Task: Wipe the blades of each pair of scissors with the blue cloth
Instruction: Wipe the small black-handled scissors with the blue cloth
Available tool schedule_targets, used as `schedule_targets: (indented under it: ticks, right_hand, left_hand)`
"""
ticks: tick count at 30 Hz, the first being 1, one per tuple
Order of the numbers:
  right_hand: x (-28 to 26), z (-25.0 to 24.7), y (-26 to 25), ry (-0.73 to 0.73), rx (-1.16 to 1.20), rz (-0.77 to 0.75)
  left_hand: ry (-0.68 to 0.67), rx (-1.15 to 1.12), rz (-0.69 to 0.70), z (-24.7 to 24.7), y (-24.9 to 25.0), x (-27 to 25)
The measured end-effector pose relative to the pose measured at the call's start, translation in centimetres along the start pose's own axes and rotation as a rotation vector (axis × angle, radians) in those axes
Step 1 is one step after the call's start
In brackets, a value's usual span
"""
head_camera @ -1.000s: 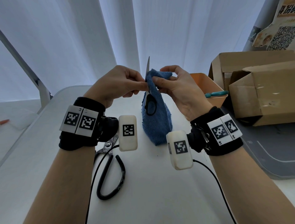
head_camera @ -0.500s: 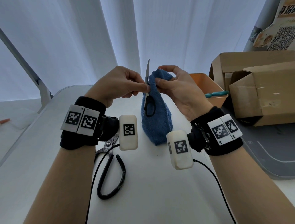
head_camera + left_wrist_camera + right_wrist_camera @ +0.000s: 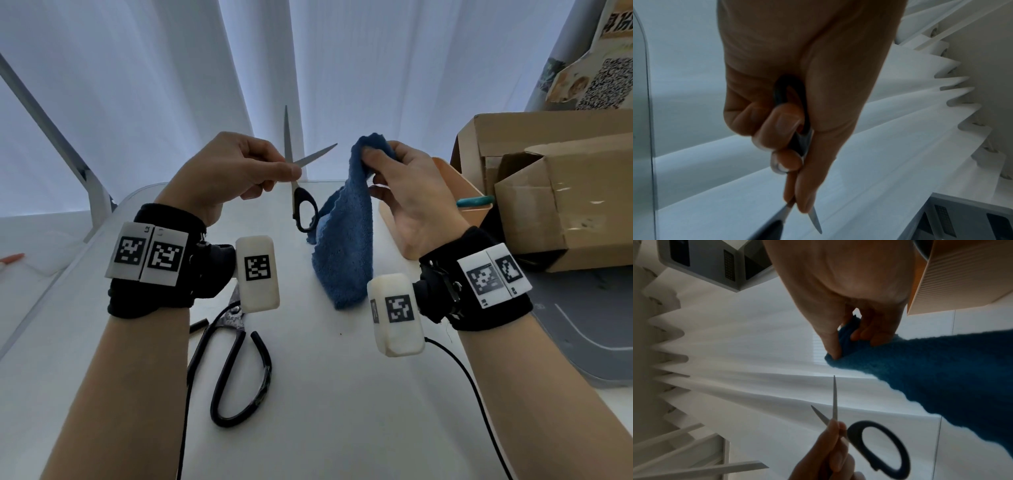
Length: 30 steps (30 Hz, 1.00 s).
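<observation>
My left hand (image 3: 239, 171) holds a small pair of black-handled scissors (image 3: 298, 192) in the air, blades spread apart and pointing up. In the left wrist view its fingers (image 3: 785, 129) curl round one handle loop of the small scissors (image 3: 797, 146). My right hand (image 3: 404, 185) pinches the top of the blue cloth (image 3: 346, 240), which hangs down to the table, a short way right of the blades and apart from them. The right wrist view shows the cloth (image 3: 931, 369) above the open blades (image 3: 833, 402). A larger pair of black-handled scissors (image 3: 236, 356) lies on the white table under my left wrist.
An orange bin (image 3: 455, 192) with a teal-handled tool (image 3: 474, 201) stands just right of my right hand. Cardboard boxes (image 3: 565, 192) fill the right side on a grey mat (image 3: 582, 342). White curtains hang behind the table (image 3: 342, 394). A metal frame bar (image 3: 54, 137) slants at the left.
The cloth was wrapped round the blade between both hands. Now my right hand has pulled it off to the right, and the small scissors' blades have spread open.
</observation>
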State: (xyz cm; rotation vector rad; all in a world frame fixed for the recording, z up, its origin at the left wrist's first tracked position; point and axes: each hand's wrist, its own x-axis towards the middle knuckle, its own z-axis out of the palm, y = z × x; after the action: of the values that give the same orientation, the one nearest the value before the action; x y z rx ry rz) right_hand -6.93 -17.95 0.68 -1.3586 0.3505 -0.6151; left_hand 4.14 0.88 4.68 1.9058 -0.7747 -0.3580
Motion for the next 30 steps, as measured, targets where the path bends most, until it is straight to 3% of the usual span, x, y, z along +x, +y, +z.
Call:
schedule_targets:
  ticks: [8,16,20,30]
  right_hand:
    - [-0.2,0.3,-0.1,-0.016,-0.174,-0.105]
    - [0.5,-0.3,-0.1,0.056,-0.024,0.04]
    - [-0.1,0.2,-0.5,-0.083,-0.016,0.035]
    - [-1.1,0.5,-0.9,-0.329,-0.224,0.035]
  left_hand:
    - [-0.069,-0.003,0.014,-0.1,0.3,-0.3]
    - [-0.154,0.035,-0.006,-0.4,0.4,-0.4]
    - [-0.217,0.122,-0.034,0.4,0.6,-0.5]
    - [-0.157,0.164,-0.064,-0.2,0.3,-0.4]
